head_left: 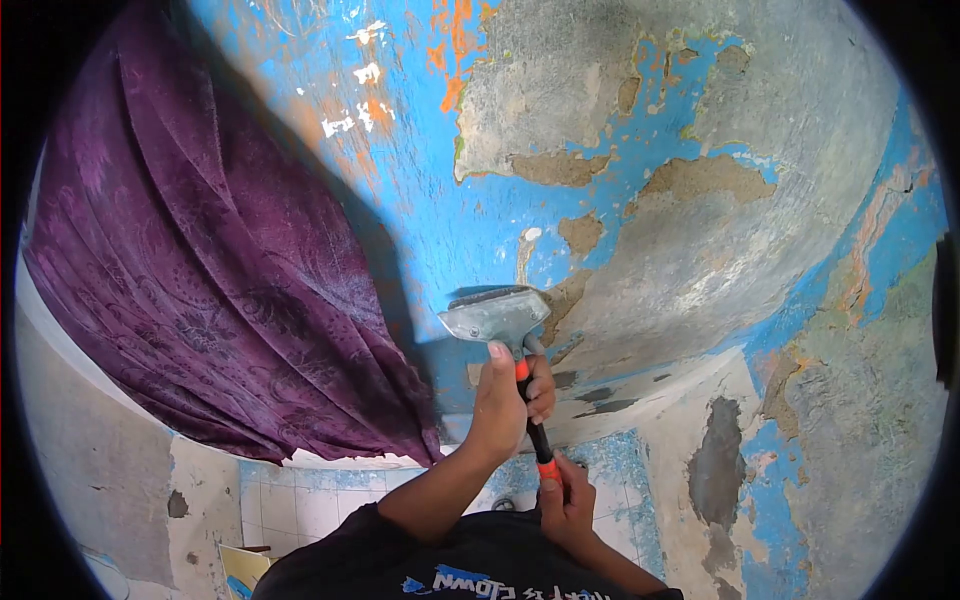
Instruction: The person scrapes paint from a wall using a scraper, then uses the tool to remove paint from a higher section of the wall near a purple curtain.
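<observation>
A metal scraper (497, 316) with a wide grey blade and a black-and-orange handle presses against a blue-painted wall (440, 230). My left hand (503, 400) grips the handle just under the blade, thumb up against the metal. My right hand (565, 505) holds the lower end of the handle. The blade edge sits at the border between blue paint and a large bare grey plaster patch (690, 250), where the paint is gone.
A purple patterned curtain (210, 260) hangs over the wall to the left. Below lie a pale tiled floor (300, 500) scattered with blue flakes and a low ledge (650, 395). More peeling patches cover the wall at right (850, 400).
</observation>
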